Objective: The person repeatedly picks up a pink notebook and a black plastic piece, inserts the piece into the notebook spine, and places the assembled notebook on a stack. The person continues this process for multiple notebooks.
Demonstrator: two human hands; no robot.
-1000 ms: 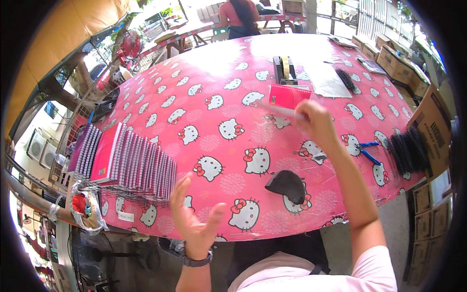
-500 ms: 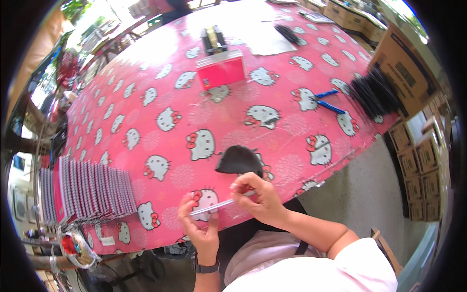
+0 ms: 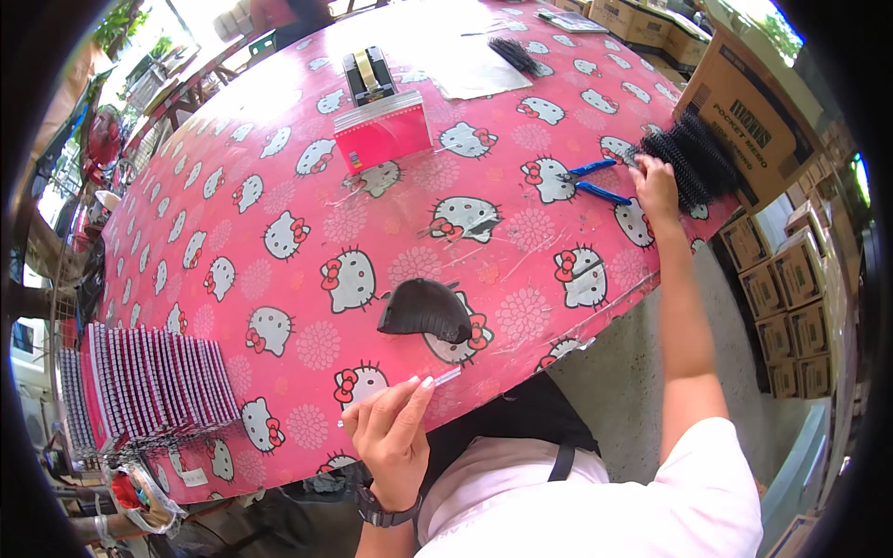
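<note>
Near the table's front edge, my left hand (image 3: pixel 389 437) is closed on a thin notepad (image 3: pixel 447 377), seen almost edge-on with a pink and white edge. My right hand (image 3: pixel 659 191) is stretched out to the far right. Its fingertips are pinched at the left edge of a pile of black spiral binding coils (image 3: pixel 693 163). Blue-handled pliers (image 3: pixel 600 193) lie just left of that hand. A black, curved, dome-shaped piece (image 3: pixel 423 309) rests on the table beyond my left hand.
The table has a pink patterned cover (image 3: pixel 372 223). Spiral-bound notebooks (image 3: pixel 163 386) stand in rows at the left. Pink-covered pads (image 3: pixel 383 138) stand before a tape dispenser (image 3: pixel 368 76). More black coils (image 3: pixel 513 56) lie by white paper (image 3: pixel 474 74). A cardboard box (image 3: pixel 749 126) is behind the coil pile.
My right hand has let go of the notepad and moved far right to the coil pile. My left hand keeps the notepad, its fingers now folded over it. The view has shifted slightly.
</note>
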